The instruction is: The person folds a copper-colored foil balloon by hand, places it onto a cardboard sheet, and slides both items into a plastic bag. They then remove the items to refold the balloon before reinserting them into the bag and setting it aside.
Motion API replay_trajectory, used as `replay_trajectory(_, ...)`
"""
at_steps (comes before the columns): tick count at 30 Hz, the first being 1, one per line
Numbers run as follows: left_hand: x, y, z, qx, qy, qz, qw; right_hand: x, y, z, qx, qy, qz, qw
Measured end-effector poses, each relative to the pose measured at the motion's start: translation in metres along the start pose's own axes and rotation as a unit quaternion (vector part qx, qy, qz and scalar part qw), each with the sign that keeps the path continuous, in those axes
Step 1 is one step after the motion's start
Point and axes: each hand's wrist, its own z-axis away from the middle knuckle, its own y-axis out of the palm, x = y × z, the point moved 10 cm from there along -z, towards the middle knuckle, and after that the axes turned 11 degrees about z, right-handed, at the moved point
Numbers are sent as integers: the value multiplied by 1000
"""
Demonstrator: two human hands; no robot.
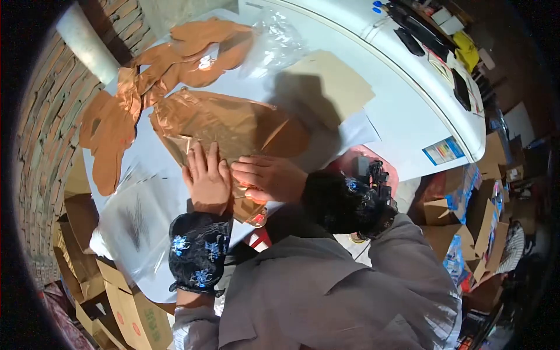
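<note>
A large copper-brown flat piece in clear plastic wrapping (221,119) lies on the white tabletop in front of me. My left hand (209,179) rests flat on its near end, fingers spread and pointing away. Beside it, my right hand (271,176) lies across the wrapping with its fingers stretched out towards the left hand. Something orange shows beneath the right fingers, too covered to make out. More copper-brown pieces with rounded lobes (108,140) lie at the left and far side, some crinkled and shiny.
Clear plastic bags (137,216) lie at the table's left edge, and crumpled clear plastic (274,44) at the back. A beige sheet (326,87) lies beyond the right hand. A long white appliance (402,111) borders the right; cardboard boxes (137,312) stand below left, near a brick wall (44,134).
</note>
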Motion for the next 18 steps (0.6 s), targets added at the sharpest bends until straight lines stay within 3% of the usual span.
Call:
replay_trajectory(15,9,-12,-2,-45,19,-27,998,-1,-5,-4,30,-12,-25,999)
replay_trajectory(18,9,-13,-3,-55,19,-30,998,-34,-15,-2,1,113,115,987)
